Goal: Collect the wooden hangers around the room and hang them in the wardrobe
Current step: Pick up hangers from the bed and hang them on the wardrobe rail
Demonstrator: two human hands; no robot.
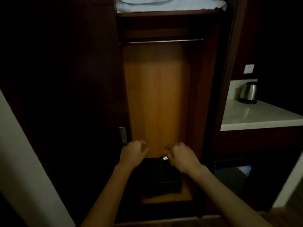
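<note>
The wardrobe (157,99) stands open in front of me, with a lit orange-brown back panel. Its metal rail (162,41) runs across the top and carries nothing. No wooden hanger shows anywhere in view. My left hand (133,153) is held low in front of the back panel, fingers loosely curled and apart, with nothing in it. My right hand (182,157) is beside it, palm down and fingers bent. A small silver piece (165,158) shows at its thumb, and I cannot tell whether the hand holds it.
A black box (161,179) sits on the wardrobe floor under my hands. White bedding (170,4) lies on the top shelf. The dark door (65,95) with its metal handle (123,134) is on the left. A steel kettle (248,93) stands on the white counter (262,117) at right.
</note>
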